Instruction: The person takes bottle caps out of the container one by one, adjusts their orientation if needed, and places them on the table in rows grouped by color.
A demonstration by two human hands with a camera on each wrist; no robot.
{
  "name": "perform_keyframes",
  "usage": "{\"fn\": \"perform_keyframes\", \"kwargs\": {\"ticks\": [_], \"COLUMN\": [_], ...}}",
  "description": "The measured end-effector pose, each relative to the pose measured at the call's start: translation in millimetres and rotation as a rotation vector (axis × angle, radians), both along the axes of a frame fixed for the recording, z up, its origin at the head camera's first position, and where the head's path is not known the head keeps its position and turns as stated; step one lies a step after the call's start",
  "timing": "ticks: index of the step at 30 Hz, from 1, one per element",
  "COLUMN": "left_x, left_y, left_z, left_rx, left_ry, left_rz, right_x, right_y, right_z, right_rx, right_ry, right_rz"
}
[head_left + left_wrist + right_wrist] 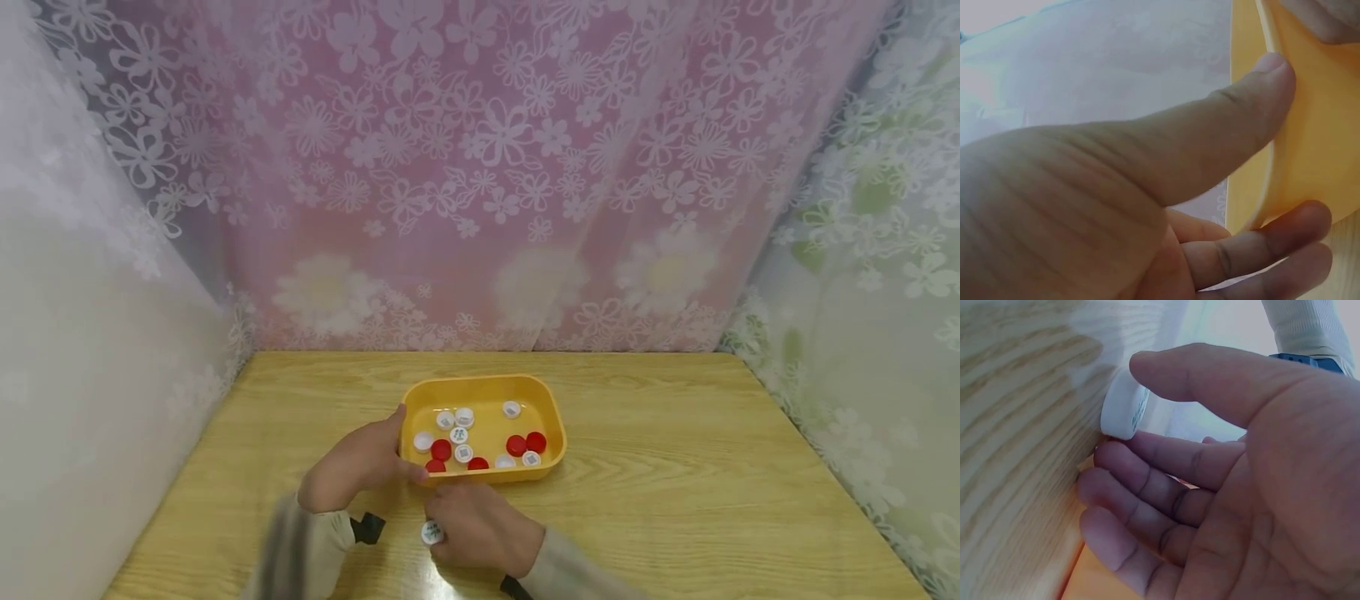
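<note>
Before you: wood-grain table [712, 467]. Behind it, white-flowered pink cloth [480, 167]. Your left, pale cloth [90, 317]; your right, floral cloth [877, 283], green patches.

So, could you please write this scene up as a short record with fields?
Left hand: grips the left end of the tray
Right hand: pinches a printed white cap between thumb and finger, outside the tray's near side
Tray: yellow, upright on the table
Tray contents: loose red caps and white caps, several white ones printed, more lying towards the left
Backdrop: pink floral cloth behind the table
</note>
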State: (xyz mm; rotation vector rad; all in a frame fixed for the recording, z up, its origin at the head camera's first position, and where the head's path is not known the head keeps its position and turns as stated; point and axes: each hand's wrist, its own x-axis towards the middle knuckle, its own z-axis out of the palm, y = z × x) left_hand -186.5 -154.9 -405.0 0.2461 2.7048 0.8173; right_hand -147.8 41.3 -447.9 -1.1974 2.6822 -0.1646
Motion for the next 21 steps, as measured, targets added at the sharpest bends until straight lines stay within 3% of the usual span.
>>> {"fn": "perform_keyframes", "kwargs": {"ticks": [10,14,21], "left_x": [-0.1,-1.4,-2.5], "left_y": [2.1,2.4,1.0], "left_z": [0.8,-1.0,-1.7], "left_rx": [0.005,0.062,0.067], "left_ry": [-0.011,0.002,-0.017], "left_rz": [-0.009,-0.014,-0.025], "right_x": [1.4,0.5,-6.6], "right_y": [5.5,6.5,10.2], "right_z": [1.1,1.7,-1.2], "right_rx": [-0.067,-0.098,-0.115], "right_ry": [-0.004,-0.035,-0.114], "right_rz": [0.025,0.022,-0.009]}}
